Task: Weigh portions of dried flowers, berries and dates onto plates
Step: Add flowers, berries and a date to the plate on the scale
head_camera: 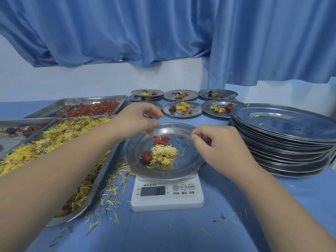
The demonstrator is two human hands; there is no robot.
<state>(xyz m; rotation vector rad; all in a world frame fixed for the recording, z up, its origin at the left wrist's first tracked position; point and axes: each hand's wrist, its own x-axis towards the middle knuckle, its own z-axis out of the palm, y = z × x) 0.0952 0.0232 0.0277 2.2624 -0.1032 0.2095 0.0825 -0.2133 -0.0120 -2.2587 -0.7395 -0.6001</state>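
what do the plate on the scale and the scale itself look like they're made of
The plate looks like stainless steel: silvery and shiny, with blurred reflections and a thin rolled rim. It matches the stack of plates on the right. The scale seems to be white plastic with a smooth, matte body, printed buttons and a grey LCD window. What lies inside it cannot be seen.

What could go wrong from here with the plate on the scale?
1. The right hand seems to pinch the plate rim; any pressure could skew the scale reading, now 85.
2. The plate overhangs the scale on all sides, so a push at the rim might tip it and spill the flowers, berries and date.
3. The left hand hovers over the far rim; loose bits could drop in and alter the weight.
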